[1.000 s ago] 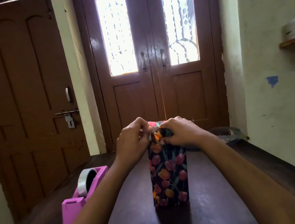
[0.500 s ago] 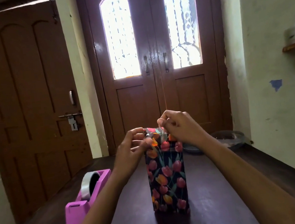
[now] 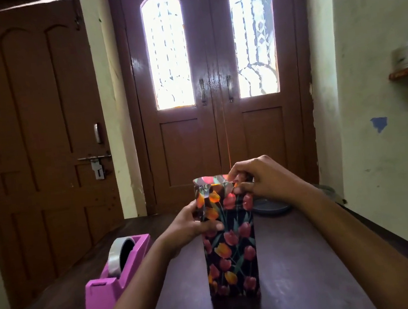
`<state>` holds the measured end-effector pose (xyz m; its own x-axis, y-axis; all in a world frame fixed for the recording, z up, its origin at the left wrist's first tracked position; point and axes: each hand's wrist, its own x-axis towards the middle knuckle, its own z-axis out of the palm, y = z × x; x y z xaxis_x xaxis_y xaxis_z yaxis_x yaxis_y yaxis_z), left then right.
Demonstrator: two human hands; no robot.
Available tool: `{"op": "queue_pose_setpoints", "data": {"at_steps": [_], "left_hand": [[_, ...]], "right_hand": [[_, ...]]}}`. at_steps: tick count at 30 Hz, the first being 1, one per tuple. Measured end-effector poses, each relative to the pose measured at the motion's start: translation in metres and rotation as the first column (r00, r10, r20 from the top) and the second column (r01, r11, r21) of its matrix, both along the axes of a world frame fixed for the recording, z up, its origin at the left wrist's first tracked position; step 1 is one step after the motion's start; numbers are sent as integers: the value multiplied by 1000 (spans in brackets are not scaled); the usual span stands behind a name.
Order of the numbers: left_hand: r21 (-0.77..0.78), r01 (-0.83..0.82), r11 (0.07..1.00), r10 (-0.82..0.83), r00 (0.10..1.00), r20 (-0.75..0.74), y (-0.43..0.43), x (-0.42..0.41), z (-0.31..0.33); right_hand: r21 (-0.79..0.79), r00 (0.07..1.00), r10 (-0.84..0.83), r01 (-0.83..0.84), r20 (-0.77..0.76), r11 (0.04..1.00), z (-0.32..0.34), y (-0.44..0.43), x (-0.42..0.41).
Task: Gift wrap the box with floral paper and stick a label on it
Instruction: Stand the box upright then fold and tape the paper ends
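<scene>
A tall box wrapped in dark floral paper [image 3: 231,251] stands upright in the middle of the dark wooden table [image 3: 302,270]. The paper's top end stands open above the box as a loose sleeve. My left hand [image 3: 190,226] grips the box's upper left side, thumb across the front. My right hand [image 3: 260,179] pinches the paper's top right edge between thumb and fingers. No label is in view.
A pink tape dispenser [image 3: 115,275] with a roll of clear tape sits on the table's left side. A dark round dish [image 3: 271,206] lies behind the box at the right. Brown doors stand beyond the table's far edge, and a wall runs along the right.
My left hand has dropped from the paper's top to the box's upper left side. My right hand has shifted to the top right edge, and the paper's top now stands open.
</scene>
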<state>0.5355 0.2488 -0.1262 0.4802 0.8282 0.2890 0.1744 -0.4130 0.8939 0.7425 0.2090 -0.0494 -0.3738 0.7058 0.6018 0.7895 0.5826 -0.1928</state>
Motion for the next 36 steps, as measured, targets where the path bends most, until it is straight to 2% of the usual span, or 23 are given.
{"op": "queue_pose_setpoints", "data": {"at_steps": [2, 6, 8, 13, 16, 19, 21, 23, 26, 31, 34, 36], "left_hand": [[45, -28, 999, 31, 998, -57, -4, 3, 2], [182, -88, 979, 111, 986, -122, -10, 12, 3], [240, -115, 964, 154, 977, -150, -11, 13, 2], [348, -215, 913, 309, 919, -244, -6, 13, -3], [379, -231, 896, 339, 908, -246, -6, 19, -2], [374, -214, 902, 322, 912, -255, -7, 22, 0], [383, -188, 904, 274, 944, -184, -7, 22, -4], [394, -241, 887, 274, 961, -29, -11, 18, -15], [504, -360, 785, 337, 931, 140, -19, 15, -31], [659, -249, 710, 281, 958, 59, -26, 24, -31], [688, -235, 687, 270, 961, 59, -23, 25, -28], [680, -219, 699, 250, 967, 55, -19, 24, -29]], "right_hand": [[-26, 1000, 0, 0, -17, 1000, -1, -1, 4], [-18, 980, -84, 88, 180, 996, 2, -9, -14], [6, 978, -91, 92, 186, 996, 3, -8, -28], [12, 993, -109, 110, -55, 994, -6, -4, -39], [50, 963, -156, 171, -219, 984, -15, -5, -37], [80, 947, -156, 185, -282, 979, -20, -9, -35], [81, 954, -150, 176, -261, 981, -19, -10, -32], [75, 956, -156, 180, -250, 981, -17, -9, -26], [93, 965, -85, 111, -250, 989, -21, -4, -19], [186, 952, 189, -146, -239, 972, -28, 1, -25], [209, 947, 190, -137, -259, 968, -31, 4, -21], [215, 957, 117, -60, -266, 975, -28, 3, -16]]}}
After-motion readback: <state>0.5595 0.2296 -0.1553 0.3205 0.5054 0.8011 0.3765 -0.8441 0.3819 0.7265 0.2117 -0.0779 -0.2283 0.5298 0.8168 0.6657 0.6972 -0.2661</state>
